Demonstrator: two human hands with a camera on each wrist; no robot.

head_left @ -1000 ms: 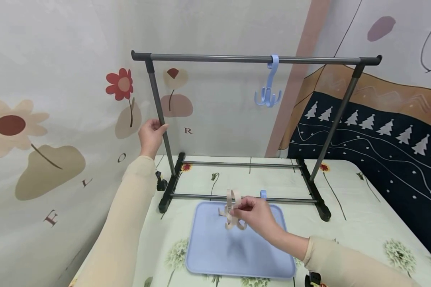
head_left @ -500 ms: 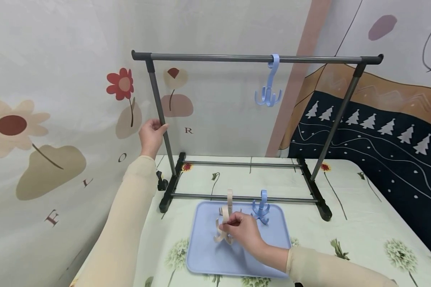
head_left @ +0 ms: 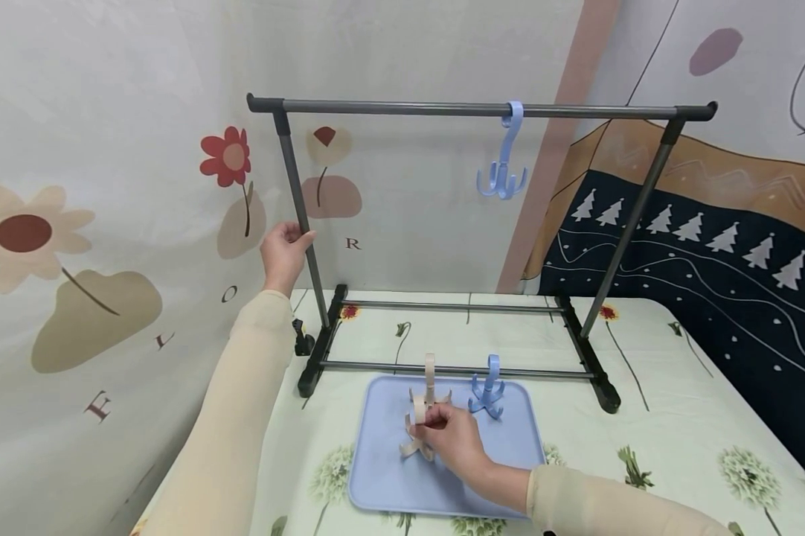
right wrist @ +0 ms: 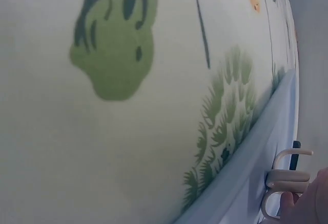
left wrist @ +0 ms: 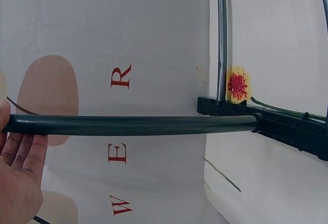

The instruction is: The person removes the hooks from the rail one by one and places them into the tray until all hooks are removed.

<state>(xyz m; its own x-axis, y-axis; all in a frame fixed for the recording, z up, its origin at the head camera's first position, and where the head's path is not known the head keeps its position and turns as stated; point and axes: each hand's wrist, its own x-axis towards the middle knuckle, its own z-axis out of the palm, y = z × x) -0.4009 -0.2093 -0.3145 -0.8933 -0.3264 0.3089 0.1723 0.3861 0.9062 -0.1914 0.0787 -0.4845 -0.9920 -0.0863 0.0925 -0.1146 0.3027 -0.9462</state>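
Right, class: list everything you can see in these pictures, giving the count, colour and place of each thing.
Garment rack: one, grey and black, standing on the table.
Blue multi-hook hangers: two, one hanging from the top bar, one on the tray.
Beige multi-hook hangers: two, one on the tray, one pinched by the right hand.
Tray: one, light blue, before the rack.
Tablecloth: one, cream, floral.
Left hand: grips the rack's left post.
Right hand: over the tray.

Table w/ floral cloth (head_left: 650, 417) carries blue tray (head_left: 516, 439) & black-footed rack (head_left: 322, 350) behind it.
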